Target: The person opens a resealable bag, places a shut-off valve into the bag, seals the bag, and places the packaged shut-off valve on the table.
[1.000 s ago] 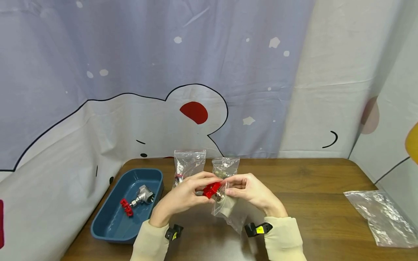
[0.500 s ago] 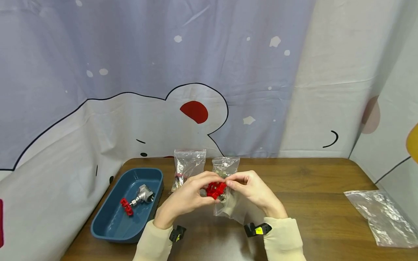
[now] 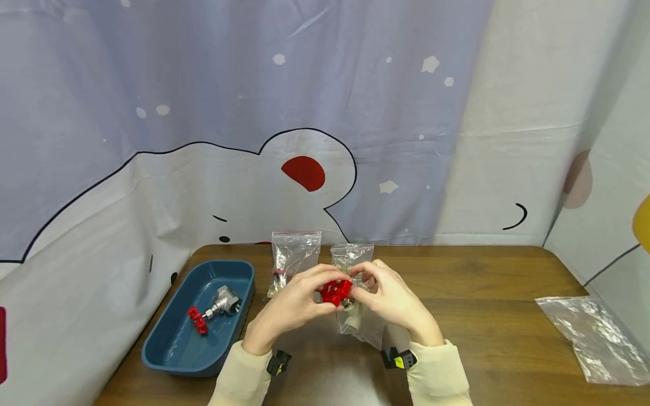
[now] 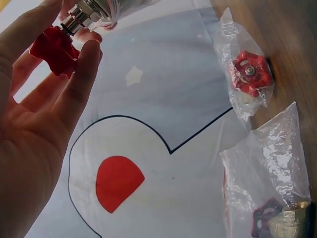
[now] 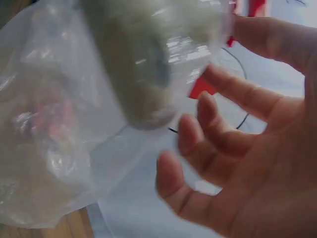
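Observation:
My left hand (image 3: 289, 304) grips the red handwheel (image 3: 336, 292) of a valve between thumb and fingers, above the middle of the table. A silver stem and nut (image 4: 81, 17) show beside the wheel in the left wrist view. Clear plastic bag (image 3: 363, 327) still surrounds the valve's pale, blurred body (image 5: 143, 64). My right hand (image 3: 393, 296) is at the right of the wheel, thumb and fingers spread apart. In the right wrist view its thumb tip is at the bag's edge; whether it presses there I cannot tell.
A blue tray (image 3: 159, 352) at left holds a silver valve (image 3: 223, 301) with a red handwheel. Behind my hands lie two zip bags, the left one (image 3: 296, 251) and the right one (image 3: 352, 254), with valve parts inside. A flat plastic bag (image 3: 591, 338) lies far right.
The red handwheel has turned to face upward and come clear of the bag's mouth. My right fingers have parted from their pinch at the wheel's edge.

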`<state>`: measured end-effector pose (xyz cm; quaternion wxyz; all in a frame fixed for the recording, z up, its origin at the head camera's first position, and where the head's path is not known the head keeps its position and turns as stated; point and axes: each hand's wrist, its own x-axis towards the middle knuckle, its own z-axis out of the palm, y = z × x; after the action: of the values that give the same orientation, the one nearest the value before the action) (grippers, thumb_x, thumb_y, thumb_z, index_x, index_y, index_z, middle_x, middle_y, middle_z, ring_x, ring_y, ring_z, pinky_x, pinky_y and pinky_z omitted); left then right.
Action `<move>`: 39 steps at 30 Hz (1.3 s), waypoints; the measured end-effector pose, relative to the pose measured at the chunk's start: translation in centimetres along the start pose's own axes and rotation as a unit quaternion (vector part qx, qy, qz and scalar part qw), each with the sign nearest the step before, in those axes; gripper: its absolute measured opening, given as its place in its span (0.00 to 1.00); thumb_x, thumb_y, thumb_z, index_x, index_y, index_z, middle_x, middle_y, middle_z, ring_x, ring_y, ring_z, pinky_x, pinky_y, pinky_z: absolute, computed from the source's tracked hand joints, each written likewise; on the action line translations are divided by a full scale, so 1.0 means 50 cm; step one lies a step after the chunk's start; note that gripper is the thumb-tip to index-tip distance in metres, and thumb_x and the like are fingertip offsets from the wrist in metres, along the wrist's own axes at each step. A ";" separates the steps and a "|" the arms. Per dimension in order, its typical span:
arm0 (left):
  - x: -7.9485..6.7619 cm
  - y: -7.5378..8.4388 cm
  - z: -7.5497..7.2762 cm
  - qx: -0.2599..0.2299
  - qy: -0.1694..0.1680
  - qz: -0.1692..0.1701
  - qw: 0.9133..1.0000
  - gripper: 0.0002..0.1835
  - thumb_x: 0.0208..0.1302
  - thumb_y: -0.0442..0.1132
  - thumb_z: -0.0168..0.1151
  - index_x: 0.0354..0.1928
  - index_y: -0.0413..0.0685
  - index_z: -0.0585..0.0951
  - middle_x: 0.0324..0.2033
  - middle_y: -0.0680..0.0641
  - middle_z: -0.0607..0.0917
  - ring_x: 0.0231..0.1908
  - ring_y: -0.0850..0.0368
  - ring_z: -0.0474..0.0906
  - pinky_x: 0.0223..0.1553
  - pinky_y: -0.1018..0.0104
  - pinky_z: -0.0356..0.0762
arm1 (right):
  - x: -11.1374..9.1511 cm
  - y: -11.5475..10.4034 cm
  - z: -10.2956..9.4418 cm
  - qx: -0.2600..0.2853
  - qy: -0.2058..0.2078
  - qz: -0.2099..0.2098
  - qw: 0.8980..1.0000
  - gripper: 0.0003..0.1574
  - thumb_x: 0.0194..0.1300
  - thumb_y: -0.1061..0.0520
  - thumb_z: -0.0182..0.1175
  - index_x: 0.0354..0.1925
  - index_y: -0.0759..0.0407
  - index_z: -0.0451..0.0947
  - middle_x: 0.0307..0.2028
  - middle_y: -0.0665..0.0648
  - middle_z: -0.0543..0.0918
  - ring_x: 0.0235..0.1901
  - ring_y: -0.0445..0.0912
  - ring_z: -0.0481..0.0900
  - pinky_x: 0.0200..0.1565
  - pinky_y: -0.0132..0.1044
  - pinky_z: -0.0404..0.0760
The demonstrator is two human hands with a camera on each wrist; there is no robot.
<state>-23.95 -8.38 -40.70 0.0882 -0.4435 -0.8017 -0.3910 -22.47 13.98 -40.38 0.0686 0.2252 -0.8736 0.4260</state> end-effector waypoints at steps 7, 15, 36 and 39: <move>0.003 -0.001 0.011 0.014 -0.010 -0.003 1.000 0.27 0.53 0.34 0.76 0.57 0.44 0.79 0.55 0.48 0.78 0.48 0.58 0.78 0.47 0.68 0.78 | -0.001 -0.001 -0.004 0.032 -0.065 0.050 0.996 0.17 0.59 0.63 0.59 0.49 0.59 0.77 0.21 0.49 0.79 0.17 0.45 0.78 0.19 0.34 0.70; 0.005 0.003 0.021 0.040 -0.033 -0.012 0.999 0.27 0.54 0.33 0.75 0.57 0.42 0.80 0.54 0.47 0.78 0.46 0.57 0.79 0.45 0.72 0.77 | 0.004 0.003 -0.003 0.098 -0.064 0.077 0.990 0.23 0.55 0.71 0.52 0.51 0.65 0.77 0.19 0.54 0.80 0.18 0.51 0.82 0.25 0.41 0.80; 0.002 0.006 0.015 0.018 -0.086 -0.021 0.996 0.26 0.52 0.25 0.66 0.57 0.42 0.81 0.56 0.46 0.77 0.47 0.56 0.76 0.45 0.68 0.76 | -0.002 -0.011 -0.010 0.126 -0.049 0.091 0.987 0.21 0.55 0.71 0.53 0.48 0.66 0.78 0.18 0.54 0.80 0.18 0.52 0.81 0.24 0.34 0.74; 0.002 0.002 0.023 0.033 -0.093 -0.029 0.995 0.28 0.51 0.23 0.63 0.57 0.43 0.81 0.57 0.46 0.76 0.47 0.55 0.76 0.46 0.69 0.74 | -0.002 -0.014 -0.007 0.090 -0.042 0.099 0.990 0.20 0.54 0.70 0.54 0.46 0.63 0.80 0.17 0.53 0.80 0.18 0.54 0.82 0.21 0.31 0.66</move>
<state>-23.69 -7.49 -41.36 0.0167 -0.4513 -0.8314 -0.3237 -22.07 13.92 -39.68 -0.0309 0.1608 -0.8519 0.4975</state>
